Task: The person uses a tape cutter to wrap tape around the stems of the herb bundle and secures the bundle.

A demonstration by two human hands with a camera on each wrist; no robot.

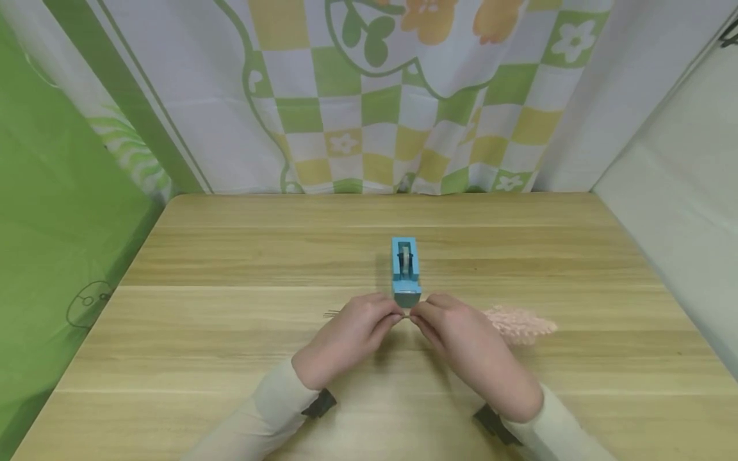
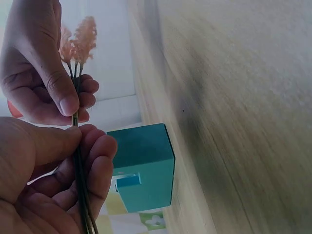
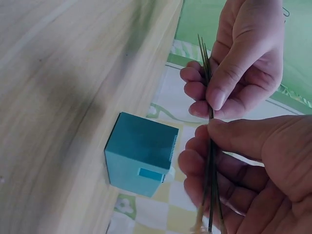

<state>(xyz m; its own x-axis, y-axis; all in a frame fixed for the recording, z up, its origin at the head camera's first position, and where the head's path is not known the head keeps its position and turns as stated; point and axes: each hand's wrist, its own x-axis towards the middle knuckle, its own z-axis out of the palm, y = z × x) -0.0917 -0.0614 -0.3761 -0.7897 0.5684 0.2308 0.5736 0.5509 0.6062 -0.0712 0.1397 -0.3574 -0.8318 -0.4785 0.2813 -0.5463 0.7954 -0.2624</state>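
Observation:
A small bunch of pink fluffy flowers point(image 1: 521, 325) on thin dark stems point(image 2: 79, 170) lies sideways across both hands. My left hand point(image 1: 356, 328) pinches the stems between thumb and fingers, on the side of their bare ends point(image 3: 202, 48). Close beside it, my right hand point(image 1: 461, 328) pinches them on the flower side. Only a short stretch of stem shows between the two thumbs, paler than the rest in the left wrist view. Just beyond the fingertips stands a blue tape dispenser point(image 1: 406, 286), its roll of tape point(image 1: 405, 259) set in the top.
The wooden table point(image 1: 230, 256) spreads out around the hands. A patterned curtain point(image 1: 377, 105) hangs along its far edge. Green cloth point(image 1: 63, 192) is at the left and a pale wall covering point(image 1: 680, 160) at the right.

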